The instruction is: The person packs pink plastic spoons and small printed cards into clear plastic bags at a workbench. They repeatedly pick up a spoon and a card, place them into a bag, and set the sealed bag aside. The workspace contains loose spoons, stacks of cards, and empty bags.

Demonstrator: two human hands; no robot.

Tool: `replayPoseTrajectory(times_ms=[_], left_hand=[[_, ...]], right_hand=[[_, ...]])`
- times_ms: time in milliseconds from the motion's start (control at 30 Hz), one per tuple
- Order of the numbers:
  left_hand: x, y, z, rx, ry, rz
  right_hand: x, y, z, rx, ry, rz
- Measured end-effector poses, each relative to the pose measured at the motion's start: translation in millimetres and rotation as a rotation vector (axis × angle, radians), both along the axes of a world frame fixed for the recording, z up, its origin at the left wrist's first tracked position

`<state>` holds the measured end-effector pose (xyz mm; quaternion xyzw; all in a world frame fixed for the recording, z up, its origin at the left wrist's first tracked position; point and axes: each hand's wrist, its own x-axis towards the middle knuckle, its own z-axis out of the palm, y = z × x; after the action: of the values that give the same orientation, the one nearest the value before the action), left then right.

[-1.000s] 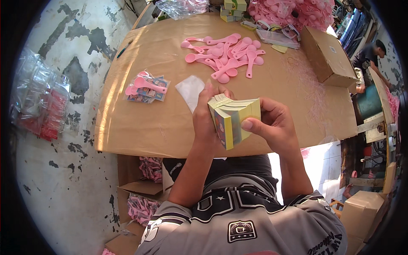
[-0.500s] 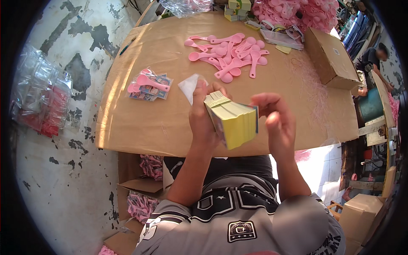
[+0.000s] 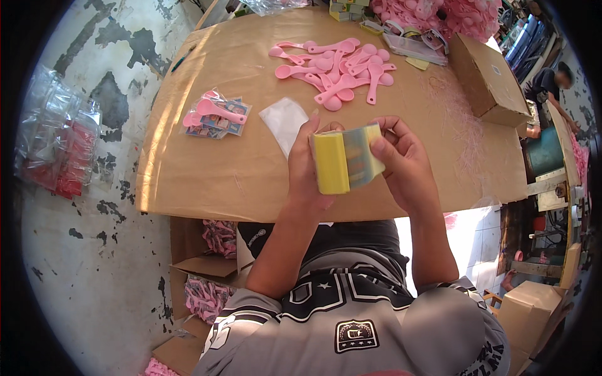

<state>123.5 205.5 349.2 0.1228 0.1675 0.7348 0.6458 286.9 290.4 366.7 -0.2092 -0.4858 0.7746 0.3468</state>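
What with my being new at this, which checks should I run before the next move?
1. Yellow-edged stack supported: ok, held in the left hand.
2. Right hand on the stack: ok, at its right side.
3. A hand free: not ok, both are on the stack.
4. Pile of pink spoons on the tan table: ok, beyond the hands.
5. Bagged bundle apart from that pile: ok, to its left.
6. Stack count: cannot tell.

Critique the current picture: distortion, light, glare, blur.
Head view: the table looks bowed, the corners go black; sunlight stripes the table's left side; floor tiles glare nearly white; a round blur covers part of the shirt; the yellow-edged stack looks slightly soft.
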Motion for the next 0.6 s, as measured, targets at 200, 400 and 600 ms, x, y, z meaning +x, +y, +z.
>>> replayPoseTrajectory(times_ms=[200, 400, 600], left_hand=[[3.1, 19.5, -16.7, 0.401, -0.422, -0.27], [-0.4, 15.0, -18.8, 0.178, -0.322, -0.011], [15.2, 10.7, 7.1, -0.162, 0.038, 0.324]], right_hand=[[-2.9, 7.7, -10.9, 0.095, -0.093, -0.144], [-6.4, -11.8, 19.4, 0.295, -0.065, -0.147], [-18.6, -29.4, 38.9, 0.793, -0.261, -0.163]])
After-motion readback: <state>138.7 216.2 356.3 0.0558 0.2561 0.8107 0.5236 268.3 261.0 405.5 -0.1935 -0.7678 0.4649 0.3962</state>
